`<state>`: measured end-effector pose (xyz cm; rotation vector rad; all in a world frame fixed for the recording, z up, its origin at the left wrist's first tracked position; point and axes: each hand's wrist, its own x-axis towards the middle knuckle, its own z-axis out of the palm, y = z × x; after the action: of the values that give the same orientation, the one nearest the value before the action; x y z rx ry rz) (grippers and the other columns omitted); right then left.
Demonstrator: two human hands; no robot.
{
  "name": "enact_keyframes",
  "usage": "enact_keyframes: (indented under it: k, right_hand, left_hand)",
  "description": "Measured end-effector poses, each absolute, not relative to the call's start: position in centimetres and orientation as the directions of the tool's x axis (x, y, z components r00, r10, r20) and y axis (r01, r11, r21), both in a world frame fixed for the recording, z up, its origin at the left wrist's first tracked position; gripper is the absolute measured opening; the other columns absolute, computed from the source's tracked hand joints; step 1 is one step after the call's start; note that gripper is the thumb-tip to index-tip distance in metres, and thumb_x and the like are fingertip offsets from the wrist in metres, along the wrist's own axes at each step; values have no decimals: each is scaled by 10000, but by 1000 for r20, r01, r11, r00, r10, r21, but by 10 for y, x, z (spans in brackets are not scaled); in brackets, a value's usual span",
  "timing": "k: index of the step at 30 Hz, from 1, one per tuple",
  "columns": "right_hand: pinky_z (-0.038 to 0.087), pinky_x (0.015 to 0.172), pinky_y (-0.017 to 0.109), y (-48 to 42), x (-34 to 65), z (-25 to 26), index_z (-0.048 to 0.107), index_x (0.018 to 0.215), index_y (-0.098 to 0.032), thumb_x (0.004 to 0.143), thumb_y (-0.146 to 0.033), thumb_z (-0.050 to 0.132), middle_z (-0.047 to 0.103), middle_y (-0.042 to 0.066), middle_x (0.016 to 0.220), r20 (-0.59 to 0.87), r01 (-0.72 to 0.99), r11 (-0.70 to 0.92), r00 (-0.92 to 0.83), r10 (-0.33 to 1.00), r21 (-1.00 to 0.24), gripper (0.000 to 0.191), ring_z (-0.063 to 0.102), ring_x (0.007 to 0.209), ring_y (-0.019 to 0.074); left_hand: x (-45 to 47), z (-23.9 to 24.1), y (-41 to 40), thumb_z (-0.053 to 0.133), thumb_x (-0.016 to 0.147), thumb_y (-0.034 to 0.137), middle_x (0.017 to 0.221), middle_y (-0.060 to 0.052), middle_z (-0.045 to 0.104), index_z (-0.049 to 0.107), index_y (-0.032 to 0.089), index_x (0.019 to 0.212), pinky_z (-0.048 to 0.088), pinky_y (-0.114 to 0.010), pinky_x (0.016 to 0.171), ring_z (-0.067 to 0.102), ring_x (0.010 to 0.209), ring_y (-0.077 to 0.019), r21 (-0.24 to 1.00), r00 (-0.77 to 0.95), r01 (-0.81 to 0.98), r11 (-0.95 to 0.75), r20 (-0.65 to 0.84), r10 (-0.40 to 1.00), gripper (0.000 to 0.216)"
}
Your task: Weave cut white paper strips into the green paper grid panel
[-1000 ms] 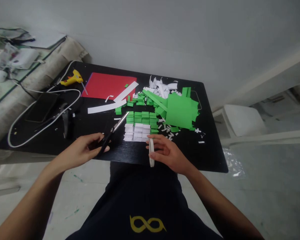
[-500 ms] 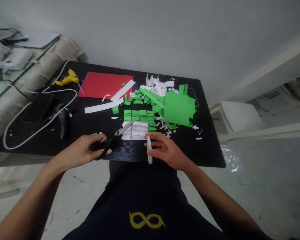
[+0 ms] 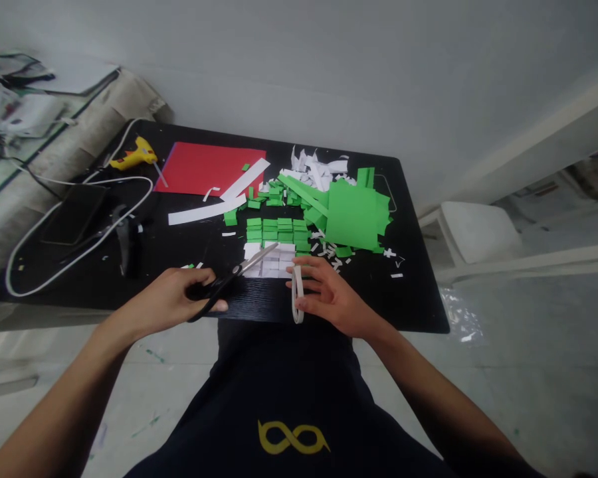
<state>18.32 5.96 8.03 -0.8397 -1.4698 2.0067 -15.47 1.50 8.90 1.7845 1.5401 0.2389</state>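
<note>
Near the table's front edge, my left hand is closed round the dark handles of a pair of scissors. Their blades point up and right, over rows of folded white paper pieces. My right hand grips a thin whitish ring, which looks like a roll of tape, upright between thumb and fingers. Rows of folded green paper pieces lie just behind the white ones. The scissor tips and the ring are apart.
On the black table are a stack of green paper, white scraps, red sheets and white strips. A yellow glue gun, a looped white cable and a phone lie left. A white stool stands right.
The scissors have swung slightly to the right, their tips lower over the white pieces. The ring has turned a little, showing more of its opening.
</note>
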Motion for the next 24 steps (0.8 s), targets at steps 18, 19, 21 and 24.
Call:
enact_keyframes:
  k: [18,19,21,24]
  right_hand:
    - [531,1124,531,63,183,80,557,1402,-389,916,-327,807,500,58,1555,-176,-14,-264,-710,681,-965,550,602,1346,273]
    - [525,1131,532,63,183,80,555,1408,-390,921,-325,801,498,58,1558,-176,-6,-257,-713,679,-966,549,601,1347,271]
    - [503,1155,536,63,183,80,551,1420,-387,928,-322,792,497,58,1563,-177,12,-241,-713,678,-970,552,593,1354,268]
    - [483,1177,537,63,182,80,547,1435,-388,940,-322,778,502,56,1561,-176,26,-226,-717,674,-974,551,585,1364,262]
  left_hand:
    - [-150,96,17,628,923,418,648,31,544,554,188,733,373,-236,551,456,578,-99,629,459,750,-204,-272,846,308]
    - [-149,97,17,621,922,395,652,28,554,558,187,731,375,-237,554,458,577,-99,628,468,747,-217,-266,843,289]
    - [-148,99,17,607,920,365,656,23,563,569,188,730,370,-243,556,456,575,-101,623,479,747,-233,-260,839,262]
    - [-146,100,17,600,910,336,643,22,551,557,195,712,350,-258,554,440,564,-105,607,471,760,-231,-271,839,248]
